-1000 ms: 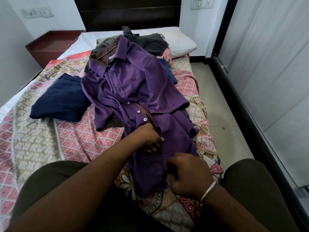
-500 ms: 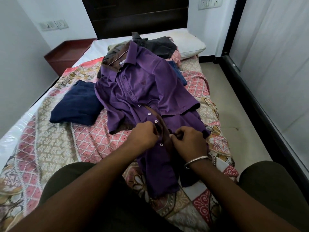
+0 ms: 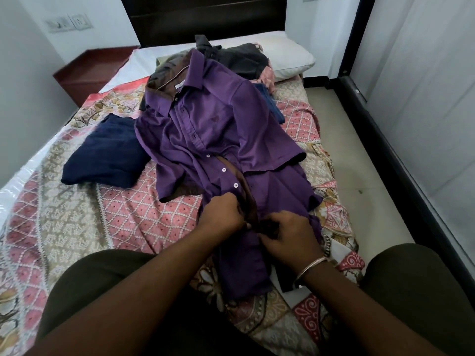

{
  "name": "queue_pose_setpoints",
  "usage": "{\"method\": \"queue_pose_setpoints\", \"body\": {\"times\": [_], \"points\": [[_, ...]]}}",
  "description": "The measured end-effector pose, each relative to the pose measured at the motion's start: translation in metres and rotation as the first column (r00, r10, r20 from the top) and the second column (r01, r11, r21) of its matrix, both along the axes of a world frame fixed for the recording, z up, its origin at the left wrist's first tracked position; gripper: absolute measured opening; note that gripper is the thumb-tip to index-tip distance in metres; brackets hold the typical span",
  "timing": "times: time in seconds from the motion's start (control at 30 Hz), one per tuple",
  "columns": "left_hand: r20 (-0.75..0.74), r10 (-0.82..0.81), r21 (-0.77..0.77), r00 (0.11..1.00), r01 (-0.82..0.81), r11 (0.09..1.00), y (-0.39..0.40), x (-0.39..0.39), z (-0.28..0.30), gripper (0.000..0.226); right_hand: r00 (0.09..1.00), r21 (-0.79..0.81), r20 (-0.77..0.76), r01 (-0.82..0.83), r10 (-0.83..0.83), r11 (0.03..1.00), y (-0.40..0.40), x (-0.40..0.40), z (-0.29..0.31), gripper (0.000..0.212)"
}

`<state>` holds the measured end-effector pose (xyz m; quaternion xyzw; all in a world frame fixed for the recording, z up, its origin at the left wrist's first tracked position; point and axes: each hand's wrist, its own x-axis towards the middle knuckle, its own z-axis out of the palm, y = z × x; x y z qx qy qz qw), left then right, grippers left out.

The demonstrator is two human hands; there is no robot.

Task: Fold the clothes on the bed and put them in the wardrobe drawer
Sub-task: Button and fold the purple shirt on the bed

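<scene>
The purple shirt (image 3: pixel 218 140) lies face up on the bed (image 3: pixel 108 227), with its collar far away and its bottom end close to the person. The top part of the front is closed, and lower down the two front edges gape a little, with white buttons showing along one edge. The left hand (image 3: pixel 223 214) pinches the button edge of the shirt. The right hand (image 3: pixel 288 233) pinches the other edge just beside it, and the two hands almost touch. A silver bangle (image 3: pixel 309 269) sits on the right wrist. A folded dark blue cloth (image 3: pixel 108 155) lies on the bed, left of the shirt, touching its sleeve. Behind the collar is a heap of dark clothes (image 3: pixel 239 57), and the shirt lies partly on top of it. A white pillow (image 3: pixel 290 56) rests at the head of the bed. The bed has a pink and tan patterned cover. A dark headboard (image 3: pixel 203 19) stands at the far end. A red-brown side cabinet (image 3: pixel 90 73) is in the left corner. On the right is a pale floor (image 3: pixel 357 160) and a big grey wardrobe (image 3: pixel 421 93).
</scene>
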<state>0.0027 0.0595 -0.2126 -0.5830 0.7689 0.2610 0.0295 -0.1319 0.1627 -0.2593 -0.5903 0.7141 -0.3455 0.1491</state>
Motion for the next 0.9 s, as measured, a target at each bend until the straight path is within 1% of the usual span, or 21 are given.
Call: {"method": "queue_pose_setpoints", "body": {"times": [0.03, 0.07, 0.27, 0.37, 0.43, 0.5, 0.57, 0.63, 0.7, 0.8, 0.87, 0.9], "points": [[-0.006, 0.005, 0.007, 1.0, -0.005, 1.0, 0.0, 0.0, -0.001, 0.031, 1.0, 0.007, 0.02, 0.012, -0.012, 1.0, -0.001, 0.0, 0.001, 0.046], [-0.009, 0.008, 0.009, 1.0, -0.008, 1.0, 0.0, 0.001, -0.001, 0.03, 0.999, 0.004, 0.032, 0.033, -0.033, 0.999, -0.002, -0.001, 0.001, 0.047], [0.019, 0.008, 0.001, 1.0, -0.008, 1.0, -0.002, 0.003, -0.004, 0.038, 0.983, -0.03, 0.067, 0.173, -0.171, 0.984, -0.005, -0.003, 0.0, 0.034], [0.033, 0.017, -0.009, 0.999, -0.016, 1.0, 0.0, 0.0, -0.006, 0.043, 0.985, -0.025, -0.014, 0.17, -0.17, 0.985, -0.007, 0.003, -0.004, 0.035], [0.054, 0.03, -0.007, 0.998, -0.029, 1.0, 0.002, -0.001, -0.005, 0.047, 0.981, 0.016, -0.108, 0.164, -0.161, 0.986, -0.009, 0.008, -0.006, 0.034], [0.044, 0.044, 0.003, 0.998, -0.044, 0.999, 0.003, -0.001, -0.005, 0.046, 0.971, 0.043, -0.196, 0.152, -0.141, 0.988, -0.011, 0.011, -0.007, 0.03], [0.027, 0.044, 0.01, 0.999, -0.044, 0.999, 0.003, 0.0, -0.006, 0.043, 0.966, 0.033, -0.222, 0.147, -0.136, 0.989, -0.011, 0.013, -0.008, 0.03], [0.021, 0.054, 0.021, 0.998, -0.055, 0.998, 0.004, 0.0, -0.006, 0.041, 0.971, -0.027, -0.175, 0.161, -0.163, 0.987, -0.009, 0.013, -0.008, 0.029], [-0.003, 0.06, 0.04, 0.998, -0.06, 0.997, 0.006, -0.003, -0.006, 0.037, 0.975, -0.105, -0.091, 0.193, -0.202, 0.976, -0.007, 0.011, -0.007, 0.023], [-0.101, 0.091, -0.017, 0.991, -0.094, 0.995, 0.008, -0.005, -0.004, 0.022, 0.974, -0.198, 0.053, 0.227, -0.221, 0.953, -0.007, 0.005, -0.006, 0.016], [-0.184, 0.106, -0.08, 0.977, -0.122, 0.989, 0.008, -0.005, -0.001, 0.02, 0.968, -0.257, 0.14, 0.24, -0.21, 0.936, -0.008, 0.001, -0.007, 0.015], [-0.226, 0.115, -0.08, 0.967, -0.136, 0.987, 0.008, -0.006, -0.001, 0.021, 0.965, -0.276, 0.167, 0.243, -0.202, 0.93, -0.009, 0.001, -0.006, 0.015]]}}
